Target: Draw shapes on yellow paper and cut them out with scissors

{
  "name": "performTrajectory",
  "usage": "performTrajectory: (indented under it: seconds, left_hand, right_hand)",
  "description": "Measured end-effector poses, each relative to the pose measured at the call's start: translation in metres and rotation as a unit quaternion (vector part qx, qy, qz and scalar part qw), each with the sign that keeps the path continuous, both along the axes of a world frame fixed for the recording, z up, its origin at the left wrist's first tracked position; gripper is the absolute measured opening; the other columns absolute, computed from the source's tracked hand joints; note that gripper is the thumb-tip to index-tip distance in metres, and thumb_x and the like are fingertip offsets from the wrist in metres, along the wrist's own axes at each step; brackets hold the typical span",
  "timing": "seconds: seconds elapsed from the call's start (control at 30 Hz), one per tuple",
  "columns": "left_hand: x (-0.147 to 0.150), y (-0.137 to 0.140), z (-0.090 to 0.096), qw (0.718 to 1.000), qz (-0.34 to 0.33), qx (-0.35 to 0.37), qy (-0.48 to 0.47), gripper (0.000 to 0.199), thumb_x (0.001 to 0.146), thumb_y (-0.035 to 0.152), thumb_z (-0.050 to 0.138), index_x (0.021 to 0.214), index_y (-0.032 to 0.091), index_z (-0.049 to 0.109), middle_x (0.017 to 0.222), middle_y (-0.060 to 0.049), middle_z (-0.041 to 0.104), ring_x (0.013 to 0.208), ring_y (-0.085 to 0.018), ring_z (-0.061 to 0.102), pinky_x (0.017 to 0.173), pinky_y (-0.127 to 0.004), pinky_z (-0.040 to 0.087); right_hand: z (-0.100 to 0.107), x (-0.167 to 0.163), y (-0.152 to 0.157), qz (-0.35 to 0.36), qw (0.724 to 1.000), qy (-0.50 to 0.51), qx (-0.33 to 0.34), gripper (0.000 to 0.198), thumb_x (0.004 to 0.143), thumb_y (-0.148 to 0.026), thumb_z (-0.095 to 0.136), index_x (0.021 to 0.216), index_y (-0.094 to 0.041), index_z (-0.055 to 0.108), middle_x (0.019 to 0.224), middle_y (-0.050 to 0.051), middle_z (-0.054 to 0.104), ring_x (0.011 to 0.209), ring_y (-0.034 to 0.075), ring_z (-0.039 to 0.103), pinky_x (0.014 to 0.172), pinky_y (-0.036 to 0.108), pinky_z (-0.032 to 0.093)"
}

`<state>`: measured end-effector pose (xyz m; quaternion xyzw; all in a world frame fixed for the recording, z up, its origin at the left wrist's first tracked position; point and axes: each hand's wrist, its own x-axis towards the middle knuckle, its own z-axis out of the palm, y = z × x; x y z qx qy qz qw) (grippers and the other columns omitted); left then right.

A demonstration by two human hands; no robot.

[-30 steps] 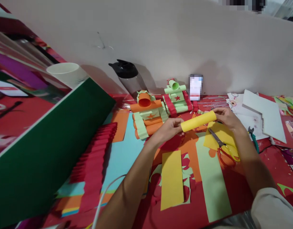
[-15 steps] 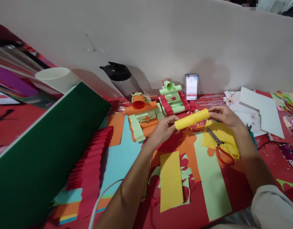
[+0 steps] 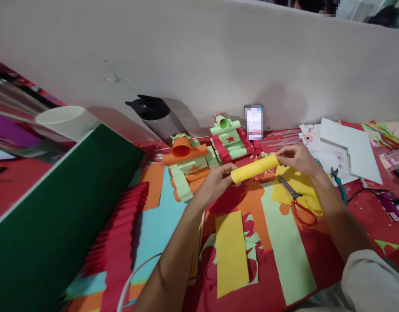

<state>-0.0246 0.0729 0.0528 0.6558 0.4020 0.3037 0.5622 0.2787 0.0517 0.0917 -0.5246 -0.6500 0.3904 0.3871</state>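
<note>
Roll (image 3: 255,168): yellow paper tube, smooth, plain, right end slightly higher; held up over desk (image 3: 368,221), short of back edge.
Left hand (image 3: 217,182): pinching roll's left end.
Right hand (image 3: 298,159): pinching right end; two-end hold probably stops it unrolling.
Scissors (image 3: 296,196): partly on yellow sheet (image 3: 301,180), blades toward back edge, handles toward front, likely for easy right-hand reach.
Phone (image 3: 254,122): upright at back edge, presumably for viewing.
</note>
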Motion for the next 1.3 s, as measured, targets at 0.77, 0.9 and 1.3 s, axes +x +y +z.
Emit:
performTrajectory:
  seconds: [0.77,0.9,1.3]
  left_hand:
    - [-0.003,-0.009,0.018,0.993,-0.032,-0.061,-0.092,0.045,0.078,0.06,0.088,0.086,0.017,0.076,0.076,-0.005,0.077,0.067,-0.017,0.072,0.066,-0.026,0.059]
    - [-0.002,-0.012,0.022,0.99,-0.045,-0.087,-0.106,0.049,0.077,0.064,0.088,0.089,0.017,0.077,0.083,-0.007,0.08,0.069,-0.016,0.073,0.069,-0.026,0.06]
    - [0.002,-0.012,0.025,0.988,-0.016,-0.109,-0.104,0.043,0.073,0.056,0.092,0.082,0.018,0.073,0.072,-0.002,0.073,0.07,-0.016,0.071,0.069,-0.025,0.058]
  right_hand:
    - [-0.022,0.015,0.012,0.03,0.978,0.107,-0.176,0.025,0.064,-0.031,0.089,0.083,-0.017,0.082,0.07,0.002,0.074,0.066,0.015,0.068,0.06,0.024,0.049]
    - [-0.023,0.016,0.012,0.022,0.977,0.114,-0.179,0.024,0.063,-0.029,0.09,0.081,-0.017,0.082,0.068,0.002,0.074,0.064,0.013,0.066,0.06,0.022,0.048]
    - [-0.024,0.021,0.014,0.022,0.978,0.103,-0.182,0.034,0.061,-0.037,0.094,0.086,-0.017,0.084,0.072,0.004,0.077,0.066,0.015,0.068,0.064,0.025,0.052]
